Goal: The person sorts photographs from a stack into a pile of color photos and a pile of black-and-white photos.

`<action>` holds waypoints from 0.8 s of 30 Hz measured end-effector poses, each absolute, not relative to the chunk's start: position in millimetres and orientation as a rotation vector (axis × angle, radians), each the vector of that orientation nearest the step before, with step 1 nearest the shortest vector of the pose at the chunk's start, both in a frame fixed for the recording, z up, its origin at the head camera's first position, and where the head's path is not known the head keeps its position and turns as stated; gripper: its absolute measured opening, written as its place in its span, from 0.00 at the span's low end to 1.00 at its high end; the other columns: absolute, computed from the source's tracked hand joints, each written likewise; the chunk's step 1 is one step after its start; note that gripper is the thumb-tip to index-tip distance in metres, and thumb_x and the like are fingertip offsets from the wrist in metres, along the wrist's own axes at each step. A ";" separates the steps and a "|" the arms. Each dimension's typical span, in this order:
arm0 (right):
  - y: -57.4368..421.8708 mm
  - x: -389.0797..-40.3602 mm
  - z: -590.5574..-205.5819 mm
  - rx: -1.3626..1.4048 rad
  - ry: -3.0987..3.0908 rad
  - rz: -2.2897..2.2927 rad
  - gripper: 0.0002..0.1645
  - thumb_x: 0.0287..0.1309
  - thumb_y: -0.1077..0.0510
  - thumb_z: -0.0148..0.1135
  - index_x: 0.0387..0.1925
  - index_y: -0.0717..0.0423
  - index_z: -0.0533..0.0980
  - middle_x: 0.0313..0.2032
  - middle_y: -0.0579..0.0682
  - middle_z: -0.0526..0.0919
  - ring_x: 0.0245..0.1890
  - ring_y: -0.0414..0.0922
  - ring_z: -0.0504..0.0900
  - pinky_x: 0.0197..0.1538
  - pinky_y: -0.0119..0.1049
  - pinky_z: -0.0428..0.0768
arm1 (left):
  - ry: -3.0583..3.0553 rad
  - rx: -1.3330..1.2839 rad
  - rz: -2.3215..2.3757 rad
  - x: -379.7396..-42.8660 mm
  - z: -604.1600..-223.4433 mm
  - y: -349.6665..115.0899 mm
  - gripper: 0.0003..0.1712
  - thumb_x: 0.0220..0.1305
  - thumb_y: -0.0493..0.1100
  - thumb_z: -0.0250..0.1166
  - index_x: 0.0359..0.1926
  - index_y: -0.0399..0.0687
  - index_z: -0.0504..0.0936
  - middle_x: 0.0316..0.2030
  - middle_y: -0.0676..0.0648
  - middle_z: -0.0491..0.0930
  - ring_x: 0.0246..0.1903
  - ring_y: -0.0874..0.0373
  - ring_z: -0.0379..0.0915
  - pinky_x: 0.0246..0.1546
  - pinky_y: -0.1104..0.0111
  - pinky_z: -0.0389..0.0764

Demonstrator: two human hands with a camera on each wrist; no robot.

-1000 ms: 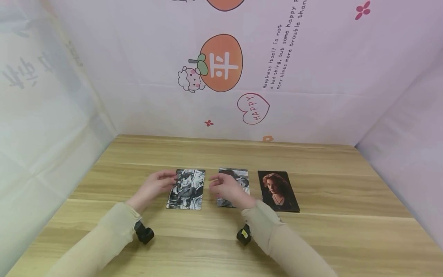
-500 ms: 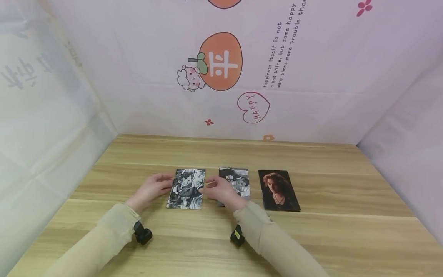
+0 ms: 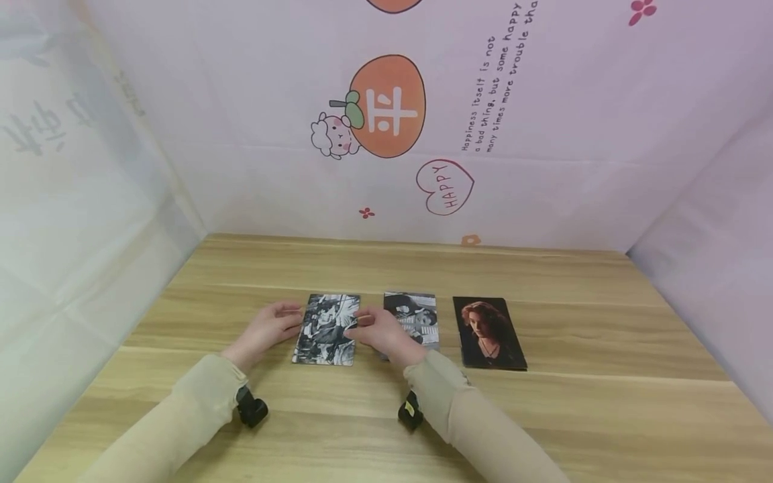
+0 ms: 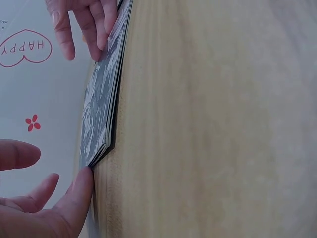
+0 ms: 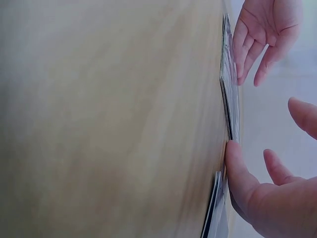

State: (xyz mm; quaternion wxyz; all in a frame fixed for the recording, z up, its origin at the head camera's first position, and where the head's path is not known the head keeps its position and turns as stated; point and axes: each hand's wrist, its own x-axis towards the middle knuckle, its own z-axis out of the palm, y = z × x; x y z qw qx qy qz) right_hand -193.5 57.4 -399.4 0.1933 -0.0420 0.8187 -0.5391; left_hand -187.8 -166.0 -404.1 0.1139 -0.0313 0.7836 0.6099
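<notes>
Currently: black-and-white card stack [image 3: 326,330] between hands, nearer worktop's [image 3: 338,429] left edge than right | long axis toward far edge | left hand [image 3: 266,332] at its left side, right hand [image 3: 388,332] at its right, similarly close | both hands' fingers apart, unclamped

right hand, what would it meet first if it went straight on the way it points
Most likely the leftmost photo stack: the right hand has its fingertips at that stack's right edge, though exact contact is hard to judge.
</notes>
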 end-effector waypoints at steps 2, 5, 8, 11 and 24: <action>57.0 -194.0 -399.7 -0.128 2.306 -1.510 0.29 0.55 0.56 0.66 0.58 0.58 0.71 0.57 0.59 0.74 0.54 0.54 0.76 0.51 0.47 0.78 | 2.301 -0.088 1.789 -188.1 -404.1 -165.0 0.27 0.67 0.31 0.51 0.63 0.21 0.58 0.62 0.24 0.61 0.61 0.35 0.63 0.60 0.59 0.74; 56.8 -194.6 -400.7 -0.140 2.319 -1.505 0.29 0.54 0.56 0.66 0.57 0.58 0.71 0.57 0.59 0.74 0.53 0.55 0.76 0.49 0.47 0.79 | 2.293 -0.093 1.796 -188.1 -403.8 -163.8 0.27 0.67 0.31 0.50 0.63 0.20 0.57 0.62 0.23 0.61 0.62 0.34 0.62 0.61 0.58 0.73; 56.9 -194.6 -401.6 -0.150 2.321 -1.508 0.29 0.54 0.57 0.66 0.57 0.59 0.71 0.57 0.59 0.74 0.53 0.55 0.76 0.48 0.47 0.79 | 2.291 -0.101 1.796 -188.2 -404.3 -163.2 0.26 0.67 0.30 0.49 0.63 0.20 0.57 0.62 0.23 0.61 0.62 0.35 0.62 0.61 0.58 0.72; 56.9 -194.4 -402.1 -0.151 2.321 -1.514 0.28 0.54 0.58 0.67 0.57 0.59 0.71 0.57 0.59 0.74 0.54 0.55 0.75 0.49 0.48 0.79 | 2.289 -0.106 1.797 -188.4 -405.0 -163.2 0.26 0.68 0.30 0.49 0.64 0.21 0.57 0.62 0.24 0.62 0.62 0.35 0.62 0.61 0.58 0.72; 57.8 -193.6 -396.6 -0.176 2.331 -1.514 0.27 0.56 0.58 0.64 0.57 0.57 0.71 0.56 0.60 0.74 0.51 0.53 0.78 0.46 0.46 0.79 | 2.287 -0.117 1.816 -186.3 -401.8 -161.3 0.26 0.68 0.30 0.49 0.64 0.20 0.56 0.62 0.23 0.61 0.62 0.35 0.62 0.62 0.56 0.71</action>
